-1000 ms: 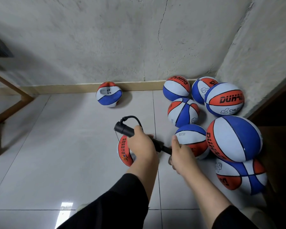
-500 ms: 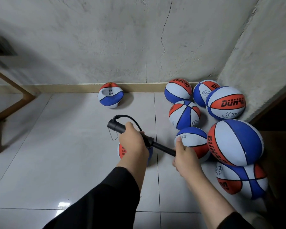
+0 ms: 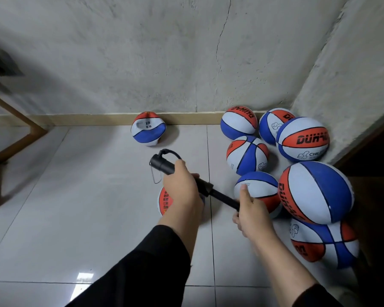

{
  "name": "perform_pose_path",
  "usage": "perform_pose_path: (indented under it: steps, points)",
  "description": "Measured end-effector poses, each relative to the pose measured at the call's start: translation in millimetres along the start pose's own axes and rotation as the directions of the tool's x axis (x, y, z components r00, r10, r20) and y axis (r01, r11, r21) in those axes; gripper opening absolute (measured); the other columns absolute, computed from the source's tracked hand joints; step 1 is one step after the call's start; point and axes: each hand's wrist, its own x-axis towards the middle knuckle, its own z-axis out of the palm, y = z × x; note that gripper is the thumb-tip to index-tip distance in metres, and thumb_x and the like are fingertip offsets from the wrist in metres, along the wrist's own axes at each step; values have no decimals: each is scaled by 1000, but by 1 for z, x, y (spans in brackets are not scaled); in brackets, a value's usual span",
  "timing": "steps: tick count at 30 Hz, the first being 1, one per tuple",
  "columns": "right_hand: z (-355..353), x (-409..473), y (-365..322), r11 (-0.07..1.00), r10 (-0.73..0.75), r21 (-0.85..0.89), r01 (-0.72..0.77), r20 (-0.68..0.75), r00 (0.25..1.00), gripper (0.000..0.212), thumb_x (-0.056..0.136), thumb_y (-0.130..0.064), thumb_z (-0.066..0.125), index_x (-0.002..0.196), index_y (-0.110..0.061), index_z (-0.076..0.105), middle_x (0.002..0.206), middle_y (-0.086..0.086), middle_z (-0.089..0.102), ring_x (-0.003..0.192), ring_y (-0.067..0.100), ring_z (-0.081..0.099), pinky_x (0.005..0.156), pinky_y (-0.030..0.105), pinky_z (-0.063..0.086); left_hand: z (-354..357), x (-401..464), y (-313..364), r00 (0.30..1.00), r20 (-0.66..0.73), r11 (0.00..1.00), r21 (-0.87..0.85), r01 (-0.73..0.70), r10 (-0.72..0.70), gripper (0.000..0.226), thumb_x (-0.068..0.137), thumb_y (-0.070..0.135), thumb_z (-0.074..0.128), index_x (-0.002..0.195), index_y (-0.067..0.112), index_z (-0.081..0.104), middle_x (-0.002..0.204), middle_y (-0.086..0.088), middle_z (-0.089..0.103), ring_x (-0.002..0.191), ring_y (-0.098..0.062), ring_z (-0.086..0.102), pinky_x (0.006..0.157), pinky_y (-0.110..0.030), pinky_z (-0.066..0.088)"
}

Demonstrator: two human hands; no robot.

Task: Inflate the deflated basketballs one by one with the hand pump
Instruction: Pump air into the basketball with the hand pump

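Observation:
My left hand (image 3: 182,187) grips the barrel of a black hand pump (image 3: 164,166) held above the floor. My right hand (image 3: 252,212) grips the pump's handle end, with a length of thin black rod (image 3: 223,199) showing between the two hands. A short black hose loops from the pump's far end. Under my left hand lies a red, white and blue basketball (image 3: 164,201), mostly hidden by the hand. Another soft-looking basketball (image 3: 148,128) rests against the skirting board further off.
Several round red, white and blue basketballs (image 3: 315,191) are piled in the corner at right, one (image 3: 258,188) just beyond my right hand. Pale floor tiles (image 3: 87,196) stretch left. A wooden frame (image 3: 11,138) stands at the left edge. A concrete wall rises behind.
The hands have drawn apart along the pump: my left hand carried the barrel up and left while my right hand stayed on the handle, so more of the rod shows.

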Motion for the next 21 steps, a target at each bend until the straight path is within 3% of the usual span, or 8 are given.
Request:
perform_pose_path:
  steps: [5,7,9,10,12,16,18,21]
  points:
    - [4,-1,4,998,21,-52,-19,37,999,61,107,-54,32,81,-8,63,44,3,51,46,20,45,49,27,32,-3,4,-8,1000,-10,999,-31,30,-30,34,79,40,54,94,9,56,69,-14,68,62,-32,64,58,-44,57]
    - [10,-1,6,993,-22,-117,29,58,998,53,105,-55,31,74,-19,56,54,9,54,50,26,45,53,29,36,-3,-4,-24,998,-6,997,-50,61,-61,34,72,39,54,89,11,59,65,-10,66,61,-29,63,67,-45,59]
    - [12,-2,6,979,-86,-179,96,63,994,51,106,-52,28,68,-24,46,64,14,56,57,29,48,59,34,40,-3,-15,-35,998,-40,998,-15,53,-54,23,80,38,56,78,15,59,62,-5,64,59,-26,60,70,-41,56]
    - [13,-3,4,975,-107,-188,116,57,993,57,108,-49,28,65,-19,46,65,14,57,59,29,49,58,34,39,-4,-17,-40,997,-58,999,-10,50,-51,23,86,36,57,75,16,59,63,-5,64,59,-25,59,68,-40,55]
    - [14,-9,-1,975,-115,-187,122,48,992,64,109,-48,28,62,-9,46,64,12,57,58,25,50,55,31,36,-4,-17,-42,996,-44,997,-39,70,-72,23,92,32,55,79,13,59,66,-7,63,59,-25,58,63,-35,50]
    - [17,-11,-3,993,-74,-85,80,66,995,61,107,-52,31,64,-11,47,55,6,50,50,21,43,52,29,32,-1,-11,-29,999,11,999,-4,44,-44,26,93,29,54,96,5,62,69,-10,65,62,-26,58,56,-32,49]
    - [12,-4,-1,998,-23,-58,26,50,998,63,106,-54,32,70,-9,56,47,2,50,46,18,42,51,28,31,-1,-4,-17,1000,19,1000,12,10,-10,27,95,31,54,97,5,59,73,-10,68,61,-26,60,53,-30,51]
    - [0,4,8,999,17,-32,-16,27,999,69,106,-55,34,96,5,68,48,4,52,47,19,44,51,29,33,-8,11,-2,1000,-23,1000,-2,-9,9,22,94,34,55,92,12,56,70,-8,70,58,-26,62,50,-27,50]
